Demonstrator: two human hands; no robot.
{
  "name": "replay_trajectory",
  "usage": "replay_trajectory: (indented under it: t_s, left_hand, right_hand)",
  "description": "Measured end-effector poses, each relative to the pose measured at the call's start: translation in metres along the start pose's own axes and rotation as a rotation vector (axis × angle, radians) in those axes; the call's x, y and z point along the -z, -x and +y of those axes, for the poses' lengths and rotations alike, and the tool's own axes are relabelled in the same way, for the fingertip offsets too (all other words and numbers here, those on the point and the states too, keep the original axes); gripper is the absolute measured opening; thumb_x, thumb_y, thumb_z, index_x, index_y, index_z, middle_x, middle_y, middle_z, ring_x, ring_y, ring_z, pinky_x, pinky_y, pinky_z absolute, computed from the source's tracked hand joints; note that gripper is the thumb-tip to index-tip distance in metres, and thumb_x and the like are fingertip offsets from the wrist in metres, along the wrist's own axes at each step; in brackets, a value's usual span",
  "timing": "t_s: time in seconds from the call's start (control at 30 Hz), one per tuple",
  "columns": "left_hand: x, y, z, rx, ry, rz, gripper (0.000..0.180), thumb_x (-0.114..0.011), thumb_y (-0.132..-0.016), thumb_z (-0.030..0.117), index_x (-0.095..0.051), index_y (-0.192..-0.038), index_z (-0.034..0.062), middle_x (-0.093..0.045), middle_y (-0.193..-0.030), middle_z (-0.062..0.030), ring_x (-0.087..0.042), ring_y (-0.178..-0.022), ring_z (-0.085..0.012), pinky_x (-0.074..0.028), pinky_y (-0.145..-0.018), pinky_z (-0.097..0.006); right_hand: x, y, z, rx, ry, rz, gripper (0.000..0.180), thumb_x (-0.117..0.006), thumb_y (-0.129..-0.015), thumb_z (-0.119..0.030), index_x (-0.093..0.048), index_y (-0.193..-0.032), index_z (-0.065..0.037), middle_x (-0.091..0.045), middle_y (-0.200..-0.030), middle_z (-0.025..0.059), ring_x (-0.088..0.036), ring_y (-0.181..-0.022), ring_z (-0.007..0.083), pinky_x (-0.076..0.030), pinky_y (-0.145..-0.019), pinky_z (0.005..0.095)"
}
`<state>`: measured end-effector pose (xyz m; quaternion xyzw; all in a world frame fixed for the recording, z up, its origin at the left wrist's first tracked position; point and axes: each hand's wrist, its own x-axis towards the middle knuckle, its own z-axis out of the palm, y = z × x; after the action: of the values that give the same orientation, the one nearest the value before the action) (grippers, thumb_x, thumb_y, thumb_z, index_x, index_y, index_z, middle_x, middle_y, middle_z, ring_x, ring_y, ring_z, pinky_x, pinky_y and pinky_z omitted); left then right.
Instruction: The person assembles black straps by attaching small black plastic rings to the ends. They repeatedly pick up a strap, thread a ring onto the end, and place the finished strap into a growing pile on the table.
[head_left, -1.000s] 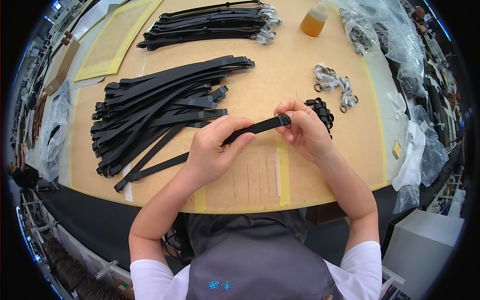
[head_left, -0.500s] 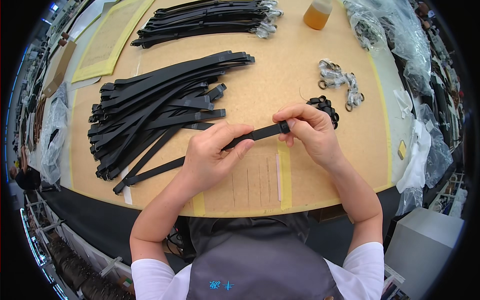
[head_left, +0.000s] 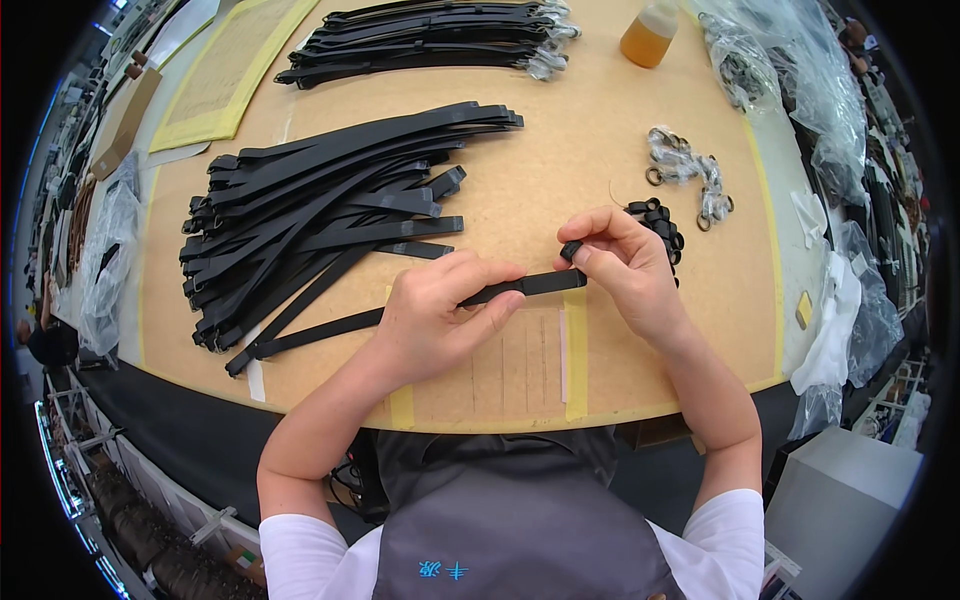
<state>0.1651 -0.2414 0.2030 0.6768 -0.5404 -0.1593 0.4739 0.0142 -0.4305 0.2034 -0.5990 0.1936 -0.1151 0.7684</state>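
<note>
My left hand (head_left: 440, 308) pinches a flat black strap (head_left: 552, 283) between thumb and fingers. The strap's free end sticks out to the right, while its other part runs left across the table beside a pile of similar black straps (head_left: 340, 200). Between the thumb and fingertips of my right hand (head_left: 635, 270) is a small black strap loop (head_left: 571, 250). That loop sits just above the strap's end; whether they touch I cannot tell. Just behind my right hand lies a heap of small black loops (head_left: 655, 218), partly covered by the hand.
Plastic-wrapped metal rings (head_left: 690, 170) lie at the right. A bottle of amber liquid (head_left: 649, 35) stands at the back, right of bundled black straps (head_left: 430, 45). Clear plastic bags (head_left: 800, 80) line the right edge; a yellow-edged board (head_left: 235, 75) lies far left.
The loop in my right hand was at the strap's end and is now a little above it. The strap's end has dropped slightly. The whole view has shifted a little.
</note>
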Motion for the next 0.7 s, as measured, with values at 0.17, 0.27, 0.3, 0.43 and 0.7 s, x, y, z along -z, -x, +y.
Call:
replay_trajectory:
  t_s: [0.17, 0.27, 0.3, 0.43, 0.7]
  left_hand:
    - [0.0, 0.0, -0.003, -0.04, 0.019, 0.068, 0.021, -0.078, -0.083, 0.009, -0.074, -0.103, 0.0024, -0.067, -0.078, -0.0107, -0.064, -0.067, -0.0238, -0.05, -0.057, -0.032]
    - [0.002, -0.001, -0.003, -0.025, -0.005, 0.043, 0.02, -0.079, -0.083, 0.009, -0.074, -0.102, 0.002, -0.067, -0.078, -0.0109, -0.064, -0.066, -0.0233, -0.05, -0.057, -0.032]
    - [0.002, -0.001, -0.003, -0.03, -0.009, 0.053, 0.02, -0.079, -0.083, 0.008, -0.073, -0.102, 0.0018, -0.067, -0.078, -0.011, -0.064, -0.065, -0.0231, -0.05, -0.056, -0.032]
    - [0.005, -0.001, 0.002, -0.026, -0.009, 0.068, 0.02, -0.078, -0.084, 0.008, -0.073, -0.102, 0.0009, -0.067, -0.078, -0.0112, -0.063, -0.064, -0.0226, -0.049, -0.055, -0.032]
    - [0.004, -0.001, -0.007, -0.035, 0.037, 0.114, 0.021, -0.078, -0.084, 0.006, -0.073, -0.103, 0.0002, -0.067, -0.078, -0.0103, -0.062, -0.063, -0.0216, -0.047, -0.054, -0.03]
  right_hand:
    - [0.006, 0.0, 0.001, 0.058, -0.062, -0.079, 0.017, -0.062, -0.097, -0.001, -0.064, -0.113, 0.001, -0.067, -0.107, 0.0053, -0.067, -0.099, 0.0117, -0.054, -0.088, 0.0271]
    - [0.007, 0.0, 0.0, 0.055, -0.067, -0.079, 0.017, -0.065, -0.096, -0.003, -0.064, -0.113, 0.0, -0.068, -0.107, 0.005, -0.067, -0.1, 0.0116, -0.054, -0.087, 0.0268]
    - [0.007, 0.0, 0.001, 0.067, -0.063, -0.072, 0.017, -0.066, -0.096, -0.004, -0.065, -0.113, 0.0, -0.068, -0.106, 0.0047, -0.067, -0.1, 0.0115, -0.054, -0.087, 0.0267]
    - [0.006, -0.002, -0.003, 0.019, -0.036, 0.047, 0.018, -0.068, -0.097, -0.009, -0.067, -0.112, -0.001, -0.069, -0.103, 0.0038, -0.067, -0.097, 0.0101, -0.055, -0.083, 0.0262]
    - [0.004, 0.0, -0.003, -0.06, -0.128, 0.052, 0.019, -0.068, -0.098, -0.015, -0.069, -0.112, -0.002, -0.07, -0.101, 0.0033, -0.067, -0.09, 0.0087, -0.059, -0.081, 0.0268]
